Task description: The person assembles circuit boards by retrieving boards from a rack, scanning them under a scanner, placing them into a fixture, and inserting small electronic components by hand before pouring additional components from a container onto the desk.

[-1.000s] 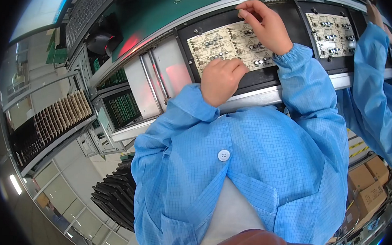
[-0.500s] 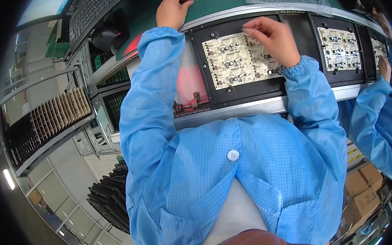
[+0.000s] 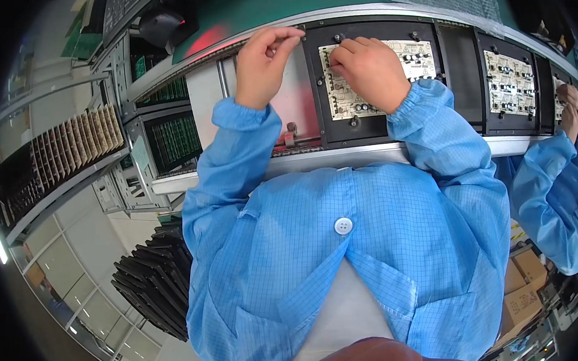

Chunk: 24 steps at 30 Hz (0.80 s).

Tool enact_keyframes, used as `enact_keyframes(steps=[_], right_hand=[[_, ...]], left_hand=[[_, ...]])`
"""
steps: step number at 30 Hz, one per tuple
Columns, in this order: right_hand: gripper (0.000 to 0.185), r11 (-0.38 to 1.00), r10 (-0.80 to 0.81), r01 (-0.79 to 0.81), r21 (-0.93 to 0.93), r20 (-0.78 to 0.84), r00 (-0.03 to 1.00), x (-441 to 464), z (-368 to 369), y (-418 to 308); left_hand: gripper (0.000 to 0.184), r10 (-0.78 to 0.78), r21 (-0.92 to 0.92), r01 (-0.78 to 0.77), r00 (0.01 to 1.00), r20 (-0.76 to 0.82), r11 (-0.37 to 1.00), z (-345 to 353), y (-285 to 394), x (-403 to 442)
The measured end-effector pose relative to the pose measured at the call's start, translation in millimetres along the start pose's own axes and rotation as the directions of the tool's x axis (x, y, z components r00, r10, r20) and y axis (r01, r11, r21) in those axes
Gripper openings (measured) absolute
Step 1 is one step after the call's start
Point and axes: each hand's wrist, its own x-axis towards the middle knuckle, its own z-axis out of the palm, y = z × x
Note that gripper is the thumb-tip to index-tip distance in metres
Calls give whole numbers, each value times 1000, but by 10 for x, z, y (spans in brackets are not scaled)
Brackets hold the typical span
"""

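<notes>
Far left I see racked boards (image 3: 79,144), then a black mouse (image 3: 160,28). The left hand (image 3: 261,69) is half curled by the left edge of the black carrier (image 3: 335,133); from my end I can't tell whether thumb and forefinger pinch anything. The cream circuit board (image 3: 417,59) lies in that carrier. Above its left part the right hand (image 3: 370,71) bends, fingertips partly hidden, grip unclear to me. Further right sits a second board (image 3: 510,85), then a co-worker's hands (image 3: 572,98).
</notes>
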Motion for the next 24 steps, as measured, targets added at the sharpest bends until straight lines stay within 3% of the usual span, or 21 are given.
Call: enact_keyframes(steps=[5, 8, 10, 12, 14, 16, 18, 20, 22, 23, 24], right_hand=[[12, 991, -22, 27, -129, 34, 999, 5, 1, -31], [13, 985, -22, 47, -165, 149, 989, 140, -87, 89], [17, 974, 171, -208, 94, 306, 937, 439, -313, 272], [16, 965, 241, -247, 85, 81, 967, 723, -199, 626], [23, 956, 261, -281, -86, -195, 946, 1011, 250, 1080], [24, 966, 253, -258, 0, -203, 946, 1018, 187, 1067], [24, 969, 244, -231, 82, -209, 947, 1061, 219, 1072], [24, 916, 312, -330, -229, -115, 943, 1112, 408, 1138], [22, 932, 283, -311, -184, -165, 945, 904, 234, 962], [22, 945, 318, -326, -29, -148, 936, 779, 138, 846], [22, 934, 351, -336, 125, -127, 928, 647, 48, 736]], left_hand=[[14, -101, -70, 102, 995, 9, 992, 21, -37, -272], [15, -140, -120, 143, 990, 33, 982, 57, 7, -382], [15, -160, -131, 165, 986, 46, 978, 86, 75, -450], [13, -203, -202, 210, 978, 57, 957, 135, 158, -529], [11, -224, -155, 232, 972, 71, 960, 148, 221, -600], [9, -119, -7, 119, 992, 37, 993, 191, 280, -631], [10, -121, -10, 122, 992, 42, 992, 213, 305, -645], [10, -138, -14, 139, 990, 37, 990, 253, 322, -667], [11, -131, 89, 124, 988, 76, 988, 307, 321, -649], [11, -131, 88, 124, 988, 79, 988, 341, 341, -650], [10, -75, 204, 53, 992, 103, 978, 381, 368, -642]])
